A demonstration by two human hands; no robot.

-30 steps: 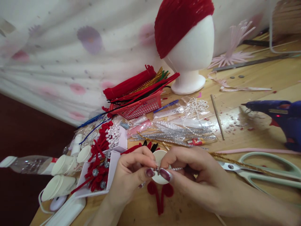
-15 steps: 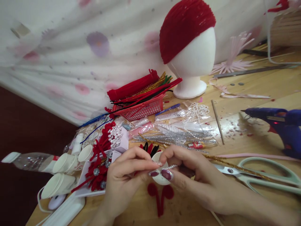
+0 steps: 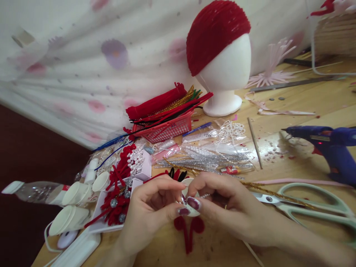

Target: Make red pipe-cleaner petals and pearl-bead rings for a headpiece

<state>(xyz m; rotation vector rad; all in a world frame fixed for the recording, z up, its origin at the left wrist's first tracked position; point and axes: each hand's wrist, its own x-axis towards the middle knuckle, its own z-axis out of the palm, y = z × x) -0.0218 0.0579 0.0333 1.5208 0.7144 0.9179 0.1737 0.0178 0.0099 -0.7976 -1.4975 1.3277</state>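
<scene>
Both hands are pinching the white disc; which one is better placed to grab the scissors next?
Right, probably. The right hand lies nearest the scissors, on that side of the white disc; the left hand would cross over.

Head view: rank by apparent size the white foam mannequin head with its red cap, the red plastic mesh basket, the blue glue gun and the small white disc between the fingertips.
1. White foam mannequin head with red cap
2. Red plastic mesh basket and blue glue gun: look alike; the gun is cut off by the frame edge
3. Small white disc, partly hidden by fingers

Fuzzy red pipe cleaners (image 3: 155,105); smooth foam head (image 3: 225,70); glossy wood table (image 3: 306,104).
</scene>
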